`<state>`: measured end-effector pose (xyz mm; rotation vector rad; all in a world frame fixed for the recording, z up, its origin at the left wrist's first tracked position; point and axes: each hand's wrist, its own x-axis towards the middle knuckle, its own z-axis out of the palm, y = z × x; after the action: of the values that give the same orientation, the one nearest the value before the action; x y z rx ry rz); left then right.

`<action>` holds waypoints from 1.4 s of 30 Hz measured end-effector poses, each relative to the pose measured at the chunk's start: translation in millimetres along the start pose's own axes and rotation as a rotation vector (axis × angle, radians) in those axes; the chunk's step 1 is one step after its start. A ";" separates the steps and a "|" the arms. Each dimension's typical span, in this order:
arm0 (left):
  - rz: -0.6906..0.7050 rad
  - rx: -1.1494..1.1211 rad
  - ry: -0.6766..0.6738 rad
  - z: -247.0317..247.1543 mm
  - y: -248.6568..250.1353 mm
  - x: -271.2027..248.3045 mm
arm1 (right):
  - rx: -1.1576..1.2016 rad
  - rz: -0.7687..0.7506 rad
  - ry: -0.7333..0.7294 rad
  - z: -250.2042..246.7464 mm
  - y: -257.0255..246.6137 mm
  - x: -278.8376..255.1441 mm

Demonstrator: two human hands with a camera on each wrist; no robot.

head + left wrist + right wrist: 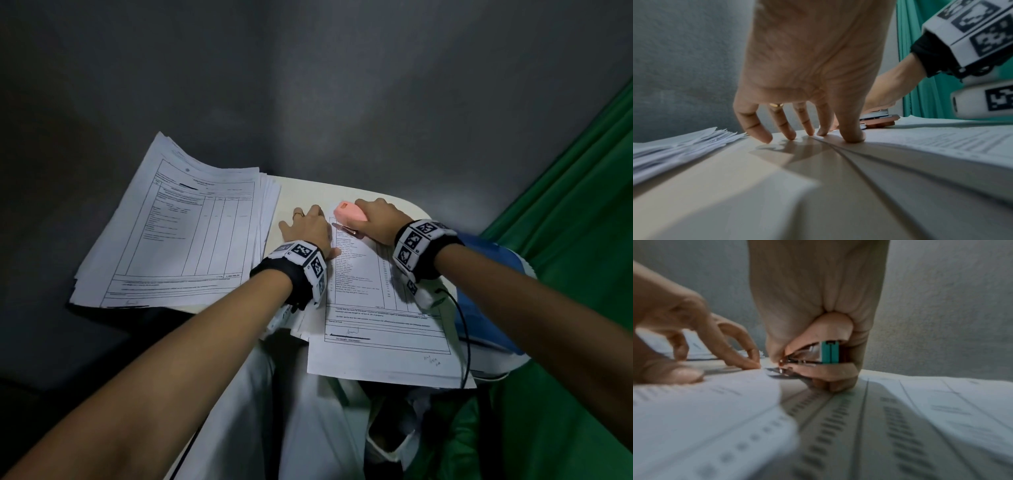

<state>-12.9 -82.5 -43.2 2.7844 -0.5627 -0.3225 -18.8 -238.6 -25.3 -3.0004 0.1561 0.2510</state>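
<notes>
A printed document (370, 308) of several sheets lies on a small cream table (308, 192). My right hand (376, 219) grips a pink stapler (349, 214) at the document's far left corner; its metal jaw sits over the paper edge. The right wrist view shows the stapler (818, 356) squeezed inside the right hand (818, 288). My left hand (308, 229), wearing a gold ring, is spread beside the stapler. In the left wrist view its thumb presses the document (941, 146) and the other fingertips (764, 138) touch the table or the paper's edge.
A thick, fanned stack of printed forms (178, 233) covers the table's left side and overhangs its edge. A blue object (486, 291) and a black cable (462, 325) sit to the right. Green cloth (565, 240) hangs at the right; a grey wall stands behind.
</notes>
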 end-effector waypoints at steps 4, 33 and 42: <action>0.011 0.001 0.000 -1.3 -0.4 -1.3 | 0.060 0.084 0.003 1.1 -7.3 5.1; 0.243 0.120 -0.282 -16.1 13.3 -14.8 | 0.261 0.391 0.060 -13.8 30.2 -33.8; 0.338 0.340 -0.425 -35.1 33.5 -7.5 | 0.229 0.401 0.044 -17.4 28.4 3.9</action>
<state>-21.7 -101.2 1.4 2.8655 -1.2758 -0.8156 -15.4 -269.3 -12.3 -2.7215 0.7401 0.1892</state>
